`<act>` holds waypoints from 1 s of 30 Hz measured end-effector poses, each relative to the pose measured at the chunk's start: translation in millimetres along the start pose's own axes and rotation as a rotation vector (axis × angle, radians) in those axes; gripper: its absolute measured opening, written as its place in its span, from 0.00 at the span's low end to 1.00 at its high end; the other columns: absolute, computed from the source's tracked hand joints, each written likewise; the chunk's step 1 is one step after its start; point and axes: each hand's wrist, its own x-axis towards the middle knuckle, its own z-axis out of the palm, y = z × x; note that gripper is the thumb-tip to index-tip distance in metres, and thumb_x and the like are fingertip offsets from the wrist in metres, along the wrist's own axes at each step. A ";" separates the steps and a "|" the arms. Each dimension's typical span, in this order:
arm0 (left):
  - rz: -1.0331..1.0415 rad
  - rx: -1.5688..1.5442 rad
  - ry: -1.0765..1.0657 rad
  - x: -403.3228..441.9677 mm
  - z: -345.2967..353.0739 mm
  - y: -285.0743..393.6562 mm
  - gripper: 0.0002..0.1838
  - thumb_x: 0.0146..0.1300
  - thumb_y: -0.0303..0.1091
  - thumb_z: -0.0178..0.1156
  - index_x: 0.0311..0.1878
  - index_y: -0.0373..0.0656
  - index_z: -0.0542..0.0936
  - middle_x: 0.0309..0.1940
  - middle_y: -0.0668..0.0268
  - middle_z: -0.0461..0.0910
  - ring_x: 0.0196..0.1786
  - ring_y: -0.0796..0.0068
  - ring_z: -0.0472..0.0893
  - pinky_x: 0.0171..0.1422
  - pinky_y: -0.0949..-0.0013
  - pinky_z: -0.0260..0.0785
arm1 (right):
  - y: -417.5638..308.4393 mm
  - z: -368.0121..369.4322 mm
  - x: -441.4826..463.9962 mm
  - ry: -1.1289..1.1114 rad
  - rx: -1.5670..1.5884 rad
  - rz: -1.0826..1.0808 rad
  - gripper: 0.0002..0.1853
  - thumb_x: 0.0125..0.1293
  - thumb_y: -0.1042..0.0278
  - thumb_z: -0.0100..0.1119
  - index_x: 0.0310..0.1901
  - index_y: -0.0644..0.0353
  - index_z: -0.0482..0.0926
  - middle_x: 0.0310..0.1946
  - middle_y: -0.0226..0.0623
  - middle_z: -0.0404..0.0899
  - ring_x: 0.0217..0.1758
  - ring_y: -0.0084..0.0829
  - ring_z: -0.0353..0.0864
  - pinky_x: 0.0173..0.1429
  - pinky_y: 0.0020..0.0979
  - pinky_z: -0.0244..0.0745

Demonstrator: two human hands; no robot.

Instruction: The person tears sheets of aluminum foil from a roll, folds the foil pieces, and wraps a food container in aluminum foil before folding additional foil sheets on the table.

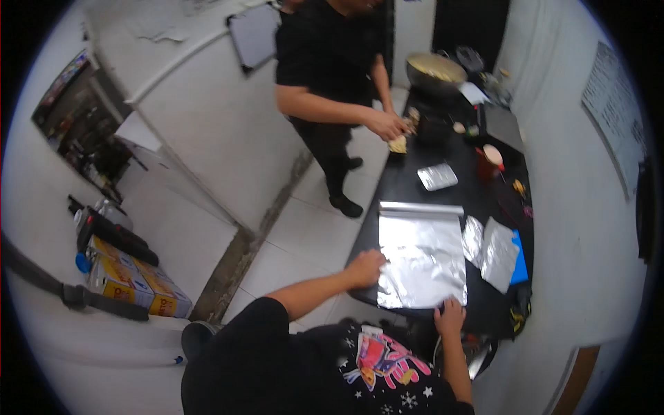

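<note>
While foil sheet [422,259] lies on black table [402,185], left hand [364,268] curls at sheet's left edge, right hand [451,317] partly spread at sheet's near-right corner; cannot tell whether either pinches. Uneven pull could tear sheet; roll [420,208] at sheet's far edge could turn, skewing it.

foil sheet [422,266] | silver, shiny, lightly creased | spread flat on black table [477,197] | roll [422,208] lying crosswise at its far end
</note>
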 end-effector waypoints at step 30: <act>-0.321 -0.329 -0.667 150.8 -9.1 8.9 0.31 0.40 0.48 0.75 0.44 0.39 0.78 0.37 0.56 0.81 0.40 0.64 0.80 0.43 0.65 0.72 | 15.6 -31.8 40.4 -0.141 0.303 0.063 0.16 0.52 0.60 0.63 0.42 0.56 0.77 0.44 0.37 0.73 0.51 0.41 0.72 0.50 0.45 0.70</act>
